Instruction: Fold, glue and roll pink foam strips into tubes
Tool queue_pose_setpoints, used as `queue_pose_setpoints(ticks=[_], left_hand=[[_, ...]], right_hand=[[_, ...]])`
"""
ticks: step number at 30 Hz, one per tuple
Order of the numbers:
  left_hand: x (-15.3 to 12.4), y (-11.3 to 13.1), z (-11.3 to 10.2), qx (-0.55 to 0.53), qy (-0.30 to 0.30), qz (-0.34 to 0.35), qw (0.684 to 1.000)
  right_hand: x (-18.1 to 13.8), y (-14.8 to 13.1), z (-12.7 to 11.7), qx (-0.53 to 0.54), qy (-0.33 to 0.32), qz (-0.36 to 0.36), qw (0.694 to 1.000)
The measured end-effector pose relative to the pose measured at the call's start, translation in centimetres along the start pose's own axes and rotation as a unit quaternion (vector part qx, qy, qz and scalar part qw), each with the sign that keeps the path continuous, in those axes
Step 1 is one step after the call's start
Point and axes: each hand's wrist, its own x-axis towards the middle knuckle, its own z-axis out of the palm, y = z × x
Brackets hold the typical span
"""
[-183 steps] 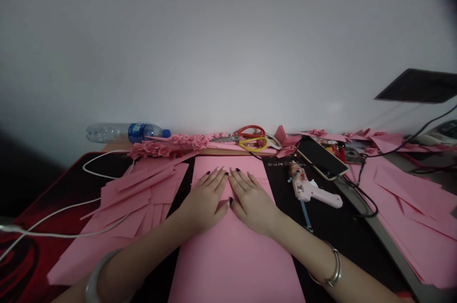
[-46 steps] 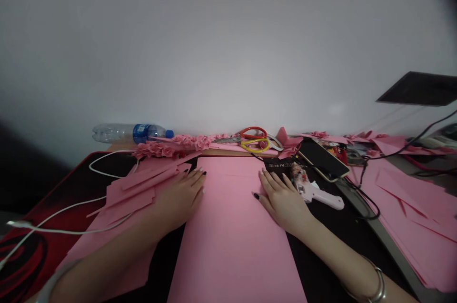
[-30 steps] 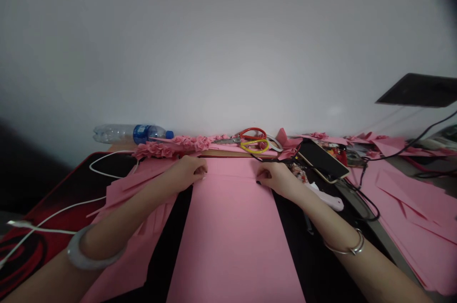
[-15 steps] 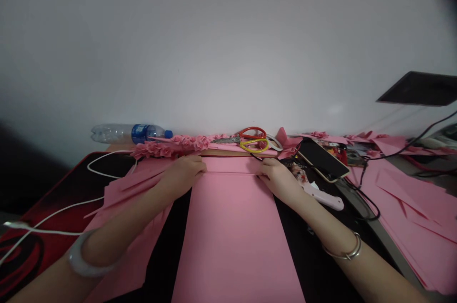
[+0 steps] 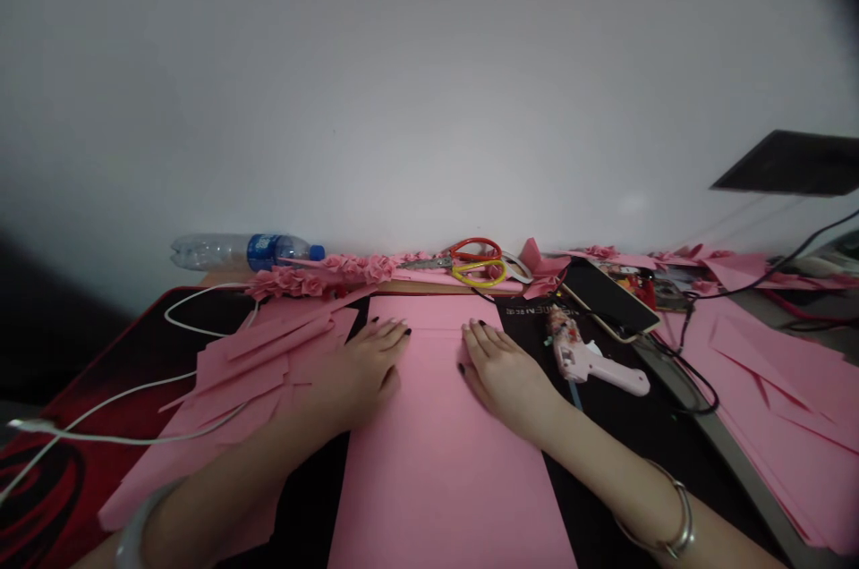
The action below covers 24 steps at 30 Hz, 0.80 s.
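A long sheet of pink paper [image 5: 449, 462] lies lengthwise in front of me, with a crease running across it near its far end. My left hand [image 5: 366, 368] rests open on the paper's left edge, fingertips by the crease. On the right edge my right hand [image 5: 506, 377] lies flat, its fingers stretched forward over the same crease. Neither hand grips anything. Just right of my right hand is a pink hot glue gun [image 5: 594, 363] on the black mat.
Scissors [image 5: 476, 265] and pink paper flowers [image 5: 322, 274] lie along the wall, with a plastic bottle [image 5: 228, 251] at left. Cut pink pieces [image 5: 248, 372] are piled left, near a white cable [image 5: 121, 437]. A phone [image 5: 608, 296] and more pink sheets [image 5: 778, 408] lie right.
Both hands have let go of the far edge and drawn back toward me, fingers now spread flat on the sheet. The far strip, folded up before, now lies flatter.
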Motion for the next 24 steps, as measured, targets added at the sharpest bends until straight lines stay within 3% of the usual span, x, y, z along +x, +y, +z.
queue_pose_setpoints(ticks=[7, 13, 21, 24], left_hand=[[1.9, 2.3, 1.9, -0.028, 0.011, 0.02, 0.999], [0.7, 1.3, 1.4, -0.027, 0.011, -0.011, 1.0], [-1.2, -1.7, -0.4, 0.036, -0.008, -0.042, 0.998], [-1.0, -2.2, -0.9, 0.048, 0.021, -0.044, 0.998]], right_hand=[[1.8, -2.8, 0.1, 0.064, 0.0, -0.039, 0.997], [0.4, -0.7, 0.1, 0.083, -0.002, -0.014, 0.996], [-2.5, 3.1, 0.8, -0.009, 0.004, 0.006, 1.0], [-2.0, 3.7, 0.4, -0.023, 0.012, 0.012, 1.0]])
